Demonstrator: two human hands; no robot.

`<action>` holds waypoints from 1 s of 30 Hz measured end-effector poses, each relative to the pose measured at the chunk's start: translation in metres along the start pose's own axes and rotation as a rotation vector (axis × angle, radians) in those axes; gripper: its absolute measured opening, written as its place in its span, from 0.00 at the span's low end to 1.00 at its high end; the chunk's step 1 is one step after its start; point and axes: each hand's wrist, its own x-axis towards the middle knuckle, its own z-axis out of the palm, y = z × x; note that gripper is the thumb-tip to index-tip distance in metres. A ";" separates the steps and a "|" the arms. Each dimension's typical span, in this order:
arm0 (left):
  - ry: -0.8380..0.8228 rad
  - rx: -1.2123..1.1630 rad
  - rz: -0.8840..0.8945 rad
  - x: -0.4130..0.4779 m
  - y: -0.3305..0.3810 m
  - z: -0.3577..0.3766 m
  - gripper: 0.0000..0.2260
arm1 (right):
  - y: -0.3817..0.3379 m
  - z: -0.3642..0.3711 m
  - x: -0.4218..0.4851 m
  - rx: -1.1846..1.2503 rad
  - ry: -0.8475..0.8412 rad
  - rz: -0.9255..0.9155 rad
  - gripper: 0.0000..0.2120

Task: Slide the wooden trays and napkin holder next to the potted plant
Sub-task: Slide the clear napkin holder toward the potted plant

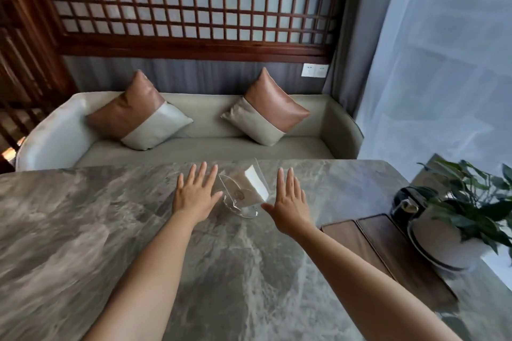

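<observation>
A clear acrylic napkin holder [243, 191] with white napkins stands near the far middle of the grey marble table [110, 230]. My left hand [195, 194] is spread flat just left of it, thumb close to its side. My right hand [291, 202] is spread just right of it, thumb by its base. Neither hand grips it. Two dark wooden trays [393, 255] lie side by side at the right, next to the potted plant [454, 230] in its white pot.
A black kettle-like object [403, 205] sits behind the plant pot. A pale sofa [194, 144] with two cushions runs along the table's far edge. A sheer curtain [443, 63] hangs at the right.
</observation>
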 end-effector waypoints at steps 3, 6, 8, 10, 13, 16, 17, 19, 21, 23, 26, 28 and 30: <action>-0.037 -0.012 -0.020 0.012 -0.011 0.006 0.30 | -0.009 0.010 0.016 -0.023 -0.017 -0.010 0.40; -0.068 -0.063 -0.025 0.028 -0.015 0.013 0.29 | -0.013 0.020 0.032 -0.043 -0.037 -0.012 0.41; -0.092 -0.103 -0.032 0.041 -0.014 0.018 0.29 | -0.012 0.027 0.043 -0.036 -0.046 -0.003 0.41; -0.119 -0.138 -0.043 0.054 -0.011 0.025 0.29 | -0.009 0.035 0.053 -0.049 -0.051 0.002 0.41; -0.150 -0.196 -0.055 0.073 -0.003 0.037 0.28 | -0.003 0.047 0.068 -0.054 -0.070 0.023 0.42; -0.177 -0.260 -0.060 0.089 0.006 0.051 0.28 | 0.003 0.058 0.080 -0.026 -0.082 0.059 0.43; -0.186 -0.285 -0.066 0.092 0.009 0.055 0.27 | 0.005 0.060 0.083 -0.007 -0.084 0.071 0.43; -0.191 -0.371 -0.093 0.099 0.016 0.063 0.28 | 0.007 0.062 0.087 0.058 -0.086 0.104 0.42; -0.169 -0.455 -0.135 0.102 0.023 0.068 0.28 | 0.008 0.065 0.090 0.113 -0.077 0.124 0.42; -0.152 -0.504 -0.165 0.106 0.028 0.073 0.27 | 0.008 0.067 0.092 0.141 -0.068 0.128 0.40; -0.159 -0.592 -0.177 0.112 0.032 0.078 0.26 | 0.009 0.070 0.092 0.167 -0.071 0.120 0.37; -0.163 -0.659 -0.200 0.115 0.034 0.080 0.26 | 0.010 0.072 0.092 0.176 -0.069 0.104 0.35; -0.162 -0.702 -0.227 0.115 0.036 0.079 0.25 | 0.011 0.073 0.092 0.199 -0.065 0.102 0.32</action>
